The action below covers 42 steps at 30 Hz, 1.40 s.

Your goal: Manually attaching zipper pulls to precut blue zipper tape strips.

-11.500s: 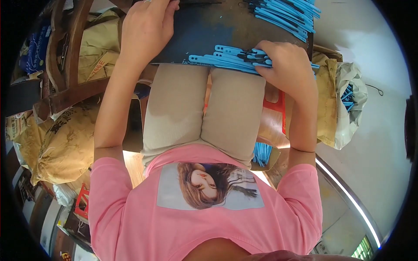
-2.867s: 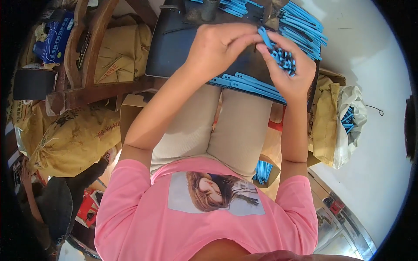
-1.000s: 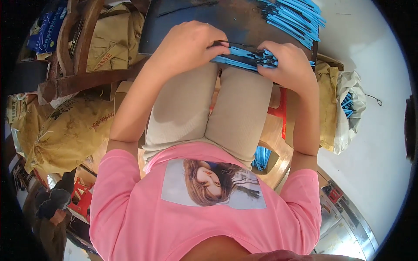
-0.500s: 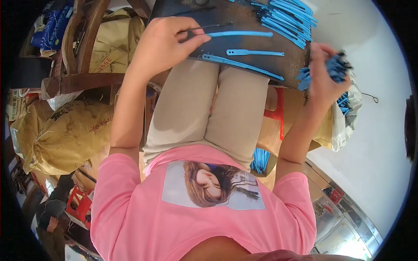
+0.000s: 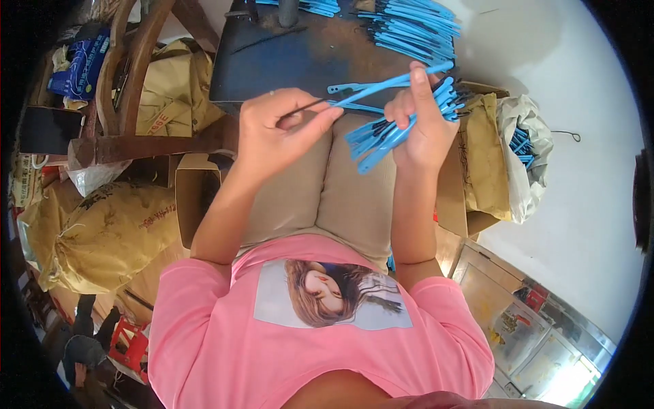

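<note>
My left hand (image 5: 279, 136) is closed, pinching one end of a long flat blue plastic strip (image 5: 381, 86) between thumb and fingers. A thin dark piece (image 5: 300, 110) also pokes out of that grip. Above my lap, my right hand (image 5: 426, 126) is wrapped round a bundle of similar blue strips (image 5: 373, 142) with black parts at one end. The right thumb meets the far end of the long strip. Behind the hands, two more blue strips (image 5: 340, 88) lie by the near edge of the dark table (image 5: 266, 75), partly covered.
A large heap of blue strips (image 5: 415, 31) lies on the table's far right, with more at the back. An upright dark metal post (image 5: 289, 12) stands there. To the right is a white sack (image 5: 531, 184) holding strips; at left are a wooden frame (image 5: 150, 140) and a brown sack (image 5: 102, 232).
My right hand has swung left with its bundle, up to the long strip. My left hand has come nearer and right, still pinching that strip. The whole view has shifted.
</note>
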Each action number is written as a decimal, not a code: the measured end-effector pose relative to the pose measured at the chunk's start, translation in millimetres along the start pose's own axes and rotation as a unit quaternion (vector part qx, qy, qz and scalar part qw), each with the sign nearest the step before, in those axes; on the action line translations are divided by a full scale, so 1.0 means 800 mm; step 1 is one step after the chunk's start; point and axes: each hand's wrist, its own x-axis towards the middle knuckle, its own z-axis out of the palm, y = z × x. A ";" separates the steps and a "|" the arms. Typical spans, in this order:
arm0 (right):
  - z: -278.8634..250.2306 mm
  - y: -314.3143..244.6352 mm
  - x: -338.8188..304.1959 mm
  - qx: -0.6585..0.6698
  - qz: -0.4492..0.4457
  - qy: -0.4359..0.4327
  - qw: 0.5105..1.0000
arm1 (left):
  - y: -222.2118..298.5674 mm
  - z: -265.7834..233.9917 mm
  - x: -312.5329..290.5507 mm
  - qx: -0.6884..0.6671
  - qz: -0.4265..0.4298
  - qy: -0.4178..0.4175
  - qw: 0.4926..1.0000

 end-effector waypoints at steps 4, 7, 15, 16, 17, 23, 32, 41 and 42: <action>0.004 0.004 -0.010 0.001 -0.031 0.022 0.999 | 0.011 0.012 -0.015 -0.008 -0.013 -0.024 1.000; 0.004 0.009 -0.016 0.008 -0.056 0.031 0.998 | 0.014 0.009 -0.028 -0.008 -0.039 -0.061 0.997; 0.003 0.000 -0.041 -0.056 -0.053 0.023 0.997 | 0.011 -0.005 -0.048 -0.079 -0.055 -0.027 0.995; 0.003 -0.001 -0.045 -0.074 -0.059 0.012 0.995 | 0.009 -0.008 -0.046 -0.086 -0.058 -0.032 0.994; 0.003 -0.003 -0.048 -0.074 -0.059 0.009 0.995 | 0.007 -0.010 -0.044 -0.086 -0.058 -0.029 0.994; 0.000 -0.024 -0.063 -0.224 -0.091 -0.118 0.963 | 0.003 -0.020 -0.011 -0.134 -0.060 -0.034 0.988; -0.012 -0.036 -0.022 -0.396 -0.172 -0.200 0.879 | -0.038 0.012 0.068 -0.037 0.054 0.019 0.998; -0.014 -0.014 0.069 -0.484 -0.297 -0.263 0.780 | -0.070 0.044 0.106 0.014 0.086 0.014 0.996; -0.014 -0.009 0.077 -0.473 -0.298 -0.261 0.787 | -0.074 0.047 0.108 0.013 0.098 0.015 0.995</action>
